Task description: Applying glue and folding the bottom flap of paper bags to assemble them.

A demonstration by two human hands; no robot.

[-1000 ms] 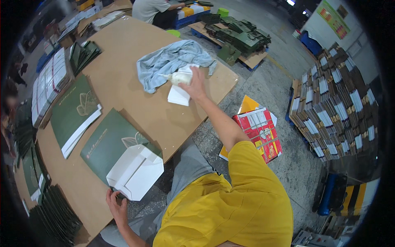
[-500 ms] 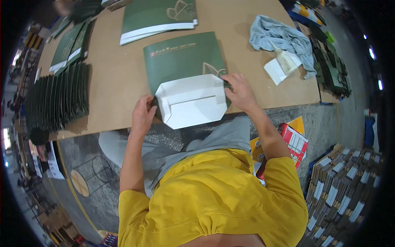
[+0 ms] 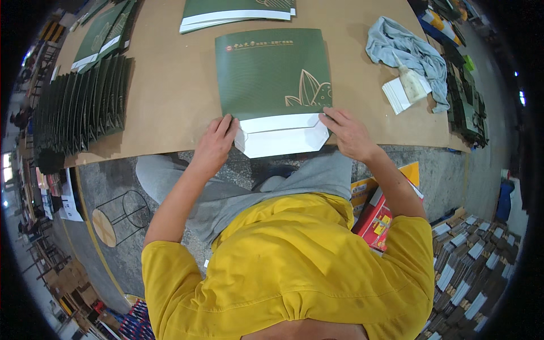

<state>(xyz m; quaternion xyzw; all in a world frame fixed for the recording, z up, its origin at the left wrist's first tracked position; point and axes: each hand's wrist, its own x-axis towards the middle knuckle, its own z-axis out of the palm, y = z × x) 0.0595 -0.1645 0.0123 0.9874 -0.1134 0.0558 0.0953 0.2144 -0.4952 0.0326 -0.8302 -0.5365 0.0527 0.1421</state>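
Note:
A green paper bag [image 3: 272, 73] with a light line drawing lies flat on the table in front of me. Its white bottom end [image 3: 283, 139] is folded into a shape with slanted corners and reaches over the table's near edge. At the left end of the white fold, my left hand [image 3: 217, 143] pinches the paper with bent fingers. My right hand [image 3: 348, 135] grips the opposite end, thumb and fingers at the bag's right edge.
Several more green bags [image 3: 235, 17] lie at the far side. A row of folded green bags [image 3: 85, 107] stands at left. To the right are a blue-grey cloth [image 3: 396, 42], a glue bottle [image 3: 412, 84] and white paper pieces [image 3: 395, 96]. A stool [image 3: 105, 226] is below left.
The white bottom, wide open before, has been folded down flatter and its upper flap now lies as a narrow band. Both hands stay at its ends.

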